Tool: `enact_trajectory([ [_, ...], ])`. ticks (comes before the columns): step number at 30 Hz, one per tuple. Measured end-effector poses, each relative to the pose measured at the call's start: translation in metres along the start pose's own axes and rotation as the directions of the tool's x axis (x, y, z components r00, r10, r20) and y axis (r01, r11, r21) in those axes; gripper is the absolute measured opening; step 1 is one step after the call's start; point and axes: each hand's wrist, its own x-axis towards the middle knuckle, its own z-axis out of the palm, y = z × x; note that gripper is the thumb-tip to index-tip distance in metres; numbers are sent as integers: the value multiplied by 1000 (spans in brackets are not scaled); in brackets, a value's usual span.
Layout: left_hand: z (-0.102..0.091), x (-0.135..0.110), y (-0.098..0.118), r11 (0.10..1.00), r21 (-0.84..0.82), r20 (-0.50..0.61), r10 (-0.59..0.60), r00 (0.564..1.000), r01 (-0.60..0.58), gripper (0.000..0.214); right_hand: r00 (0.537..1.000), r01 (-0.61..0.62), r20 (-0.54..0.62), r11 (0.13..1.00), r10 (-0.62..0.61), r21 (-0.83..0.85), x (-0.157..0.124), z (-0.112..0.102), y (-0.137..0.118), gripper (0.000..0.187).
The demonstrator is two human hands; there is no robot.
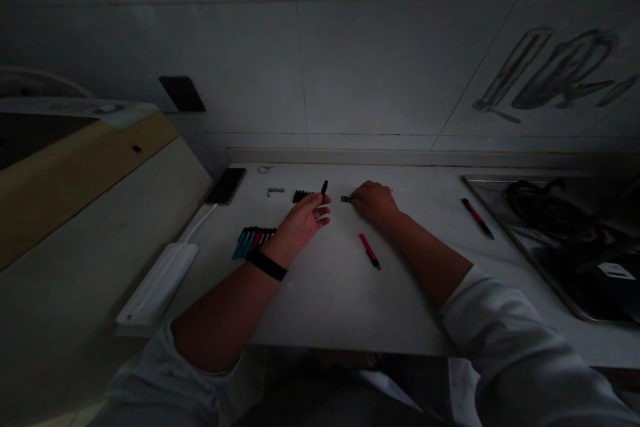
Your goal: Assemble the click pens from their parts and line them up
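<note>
My left hand (303, 221) is closed round a thin black pen part (324, 188) that sticks up from its fingers. My right hand (374, 201) rests on the white counter (325, 293), fingers pinched on a small dark piece (346, 199) lying on the surface. A red pen (369, 250) lies between my two forearms. A row of blue and red pens (253, 241) sits left of my left wrist. Small dark parts (301, 195) and a spring-like piece (275, 191) lie beyond my left hand.
Another red pen (477, 217) lies to the right, near a sink (565, 240) holding dark items. A phone (226, 185) and a white power bank (160, 283) joined by a cable sit at the counter's left edge. A tiled wall rises behind.
</note>
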Motion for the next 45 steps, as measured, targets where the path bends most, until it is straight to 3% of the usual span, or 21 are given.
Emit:
enact_trajectory([
  [5, -1, 0, 0, 999, 39, -1, 12, 1000, -12, 36, 998, -46, -30, 996, 48, 76, -3, 1, 3, 19],
  [9, -3, 0, -1, 989, 141, 4, 45, 999, -45, 37, 991, -47, -112, 980, 70, 194, -10, -11, 9, 11],
  [13, -3, -1, -4, 938, 332, -5, 108, 994, -101, 37, 949, 59, -308, 928, 62, 368, -21, -39, 5, 8],
  [16, -1, -3, -4, 877, 463, 11, 142, 990, -131, 35, 925, 126, -369, 839, 94, 530, -33, -53, -8, 15],
  [19, 0, -4, -5, 816, 555, 46, 165, 985, -162, 32, 936, 129, -324, 724, 137, 678, -43, -47, -22, 23],
  [23, -1, -4, -7, 753, 625, 92, 187, 978, -203, 32, 939, 97, -264, 568, 220, 818, -50, -21, -30, 29],
  [26, -1, -5, -8, 701, 671, 120, 220, 968, -243, 28, 947, 101, -242, 518, 212, 850, -53, -11, -30, 29],
  [34, 0, -5, -9, 655, 695, 178, 241, 954, -296, 18, 964, 72, -185, 483, 191, 873, -58, -12, -35, 32],
  [41, -1, -5, -9, 655, 699, 174, 233, 957, -287, 20, 961, 117, -228, 513, 159, 850, -59, -10, -34, 26],
  [45, -1, -5, -11, 673, 686, 182, 210, 961, -277, 22, 955, 174, -281, 580, 99, 796, -62, -14, -38, 25],
])
